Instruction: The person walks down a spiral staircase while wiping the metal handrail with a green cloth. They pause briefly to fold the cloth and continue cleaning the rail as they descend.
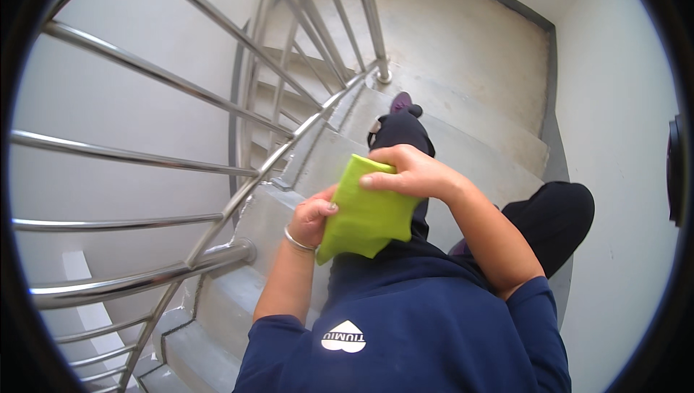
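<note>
A lime-green cloth point(371, 214), folded flat, hangs between my two hands above my lap. My left hand point(314, 217) pinches its left edge, with the thumb on top and a silver bangle point(297, 241) at the wrist. My right hand point(409, 173) grips the upper right edge, thumb over the cloth and fingers mostly behind it. The lower edge of the cloth falls loose and uneven near my dark blue shirt point(434, 317).
I am on a concrete staircase point(466, 149) with a landing point(461, 29) ahead. A stainless steel railing point(217, 230) with several bars runs along the left. A white wall point(612, 122) with a grey skirting band point(550, 84) stands on the right. My legs point(550, 225) are bent over the steps.
</note>
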`<state>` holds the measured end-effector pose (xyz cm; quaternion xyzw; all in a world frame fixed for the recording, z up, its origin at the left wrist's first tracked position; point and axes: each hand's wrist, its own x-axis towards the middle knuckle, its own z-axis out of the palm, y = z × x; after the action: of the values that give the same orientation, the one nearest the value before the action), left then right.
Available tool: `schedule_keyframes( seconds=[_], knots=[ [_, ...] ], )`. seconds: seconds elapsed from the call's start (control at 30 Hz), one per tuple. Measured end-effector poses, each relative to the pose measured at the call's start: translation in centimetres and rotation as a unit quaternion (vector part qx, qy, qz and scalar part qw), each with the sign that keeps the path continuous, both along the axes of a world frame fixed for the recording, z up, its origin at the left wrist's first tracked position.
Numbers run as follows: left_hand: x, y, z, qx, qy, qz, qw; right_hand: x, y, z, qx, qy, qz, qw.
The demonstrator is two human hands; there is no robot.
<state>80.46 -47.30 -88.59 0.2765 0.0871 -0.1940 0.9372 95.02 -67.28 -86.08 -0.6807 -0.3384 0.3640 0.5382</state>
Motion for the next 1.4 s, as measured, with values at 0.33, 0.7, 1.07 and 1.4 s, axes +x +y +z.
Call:
schedule_keyframes(
  seconds=[0.33, 0.7, 1.07, 1.4],
  knots=[
    [-0.1, -2.3, 2.3, 0.249, -0.129, -0.253, 0.926, -0.9, -2.4, 7.0, 0.059, -0.237, -0.022, 0.969],
    [3.7, -2.3, 2.2, 0.599, -0.125, 0.098, 0.785, -1.4, -4.2, 13.3, 0.017, -0.428, -0.126, 0.895],
    [3.7, -8.0, 3.0, -0.148, -0.071, 0.194, 0.967, -6.0, -1.0, 5.9, 0.058, -0.586, -0.077, 0.805],
    [3.7, -2.3, 0.2, -0.212, -0.076, 0.239, 0.945, -8.9, -3.6, 2.2, 0.106, -0.4, -0.073, 0.907]
  ],
)
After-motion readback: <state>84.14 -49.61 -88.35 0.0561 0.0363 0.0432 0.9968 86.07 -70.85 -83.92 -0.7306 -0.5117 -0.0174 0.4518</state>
